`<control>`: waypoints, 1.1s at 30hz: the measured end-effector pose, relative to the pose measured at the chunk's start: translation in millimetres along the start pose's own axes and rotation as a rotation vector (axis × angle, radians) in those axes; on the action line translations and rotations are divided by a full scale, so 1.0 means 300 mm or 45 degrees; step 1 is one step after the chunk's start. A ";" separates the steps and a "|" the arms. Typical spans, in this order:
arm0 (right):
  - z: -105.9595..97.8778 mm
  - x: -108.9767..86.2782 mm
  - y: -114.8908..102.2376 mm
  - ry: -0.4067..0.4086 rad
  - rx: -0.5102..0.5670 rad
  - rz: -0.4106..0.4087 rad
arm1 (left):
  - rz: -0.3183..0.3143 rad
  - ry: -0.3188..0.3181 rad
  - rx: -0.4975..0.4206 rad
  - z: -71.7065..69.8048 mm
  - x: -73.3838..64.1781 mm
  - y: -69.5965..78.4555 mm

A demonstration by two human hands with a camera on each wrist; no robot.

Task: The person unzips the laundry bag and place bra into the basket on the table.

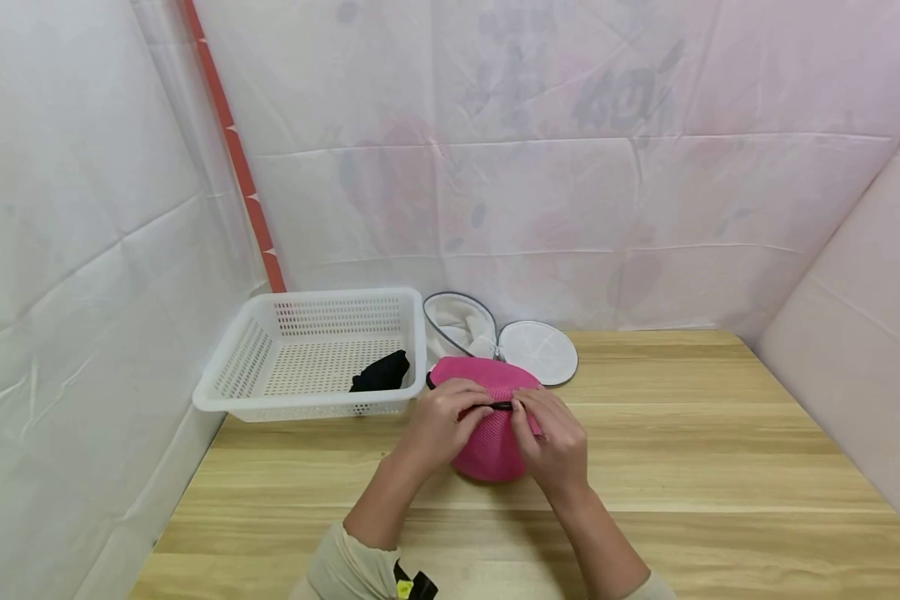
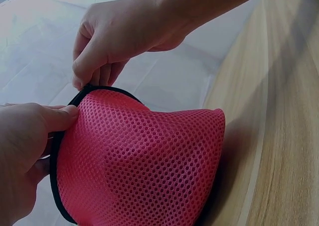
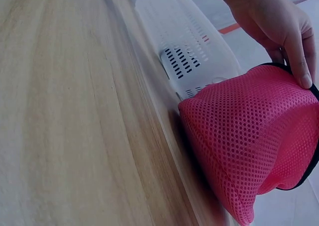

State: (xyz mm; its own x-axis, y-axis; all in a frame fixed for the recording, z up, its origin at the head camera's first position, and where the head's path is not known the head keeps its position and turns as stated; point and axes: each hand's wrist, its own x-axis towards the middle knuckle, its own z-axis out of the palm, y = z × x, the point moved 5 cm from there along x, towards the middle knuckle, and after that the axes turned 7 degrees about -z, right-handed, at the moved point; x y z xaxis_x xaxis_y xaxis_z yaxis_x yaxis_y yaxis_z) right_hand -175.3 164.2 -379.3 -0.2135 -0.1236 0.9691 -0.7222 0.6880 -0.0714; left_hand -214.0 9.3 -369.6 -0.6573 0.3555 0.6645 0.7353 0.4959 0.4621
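A pink mesh laundry bag [image 1: 491, 454] with black edging stands on the wooden table in front of the person. With thumb and fingers, the left hand [image 1: 444, 421] pinches the bag's black rim on its left side. The right hand [image 1: 555, 433] pinches the same rim a short way to the right. Between the two hands a short stretch of black edging shows. In the left wrist view, the left hand [image 2: 22, 151] and the right hand [image 2: 124, 34] both grip the edging. The right wrist view shows the left hand [image 3: 279, 27] at the rim; the bag's contents are hidden.
A white plastic basket [image 1: 285, 406] stands at the left, holding a black cloth item [image 1: 381, 372]. Behind the pink bag lies a white mesh bag [image 1: 453, 325] with dark edging, its round lid [image 1: 540, 352] lying to the right. White sheeting [image 1: 532, 200] encloses the table [image 1: 720, 467].
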 end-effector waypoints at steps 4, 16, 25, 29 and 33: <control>-0.003 0.002 0.005 0.005 0.007 0.009 | -0.011 -0.003 0.003 -0.007 0.002 -0.004; -0.009 0.000 0.010 0.002 -0.025 0.038 | -0.041 -0.015 -0.016 -0.013 0.002 -0.022; -0.012 0.005 0.007 0.007 -0.015 0.030 | -0.059 -0.031 -0.017 -0.016 0.002 -0.023; -0.015 0.009 0.009 0.023 -0.009 0.024 | -0.063 -0.039 -0.038 -0.017 0.003 -0.024; -0.017 0.008 0.012 0.027 -0.005 0.031 | -0.065 -0.047 -0.041 -0.018 0.004 -0.024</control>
State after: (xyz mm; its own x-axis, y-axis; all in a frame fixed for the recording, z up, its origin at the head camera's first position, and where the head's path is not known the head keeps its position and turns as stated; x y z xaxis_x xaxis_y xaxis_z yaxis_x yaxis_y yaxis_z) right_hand -175.1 169.9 -376.1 -0.2168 -0.0917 0.9719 -0.7145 0.6933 -0.0940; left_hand -219.3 1.9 -369.1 -0.6994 0.3594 0.6178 0.7051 0.4885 0.5141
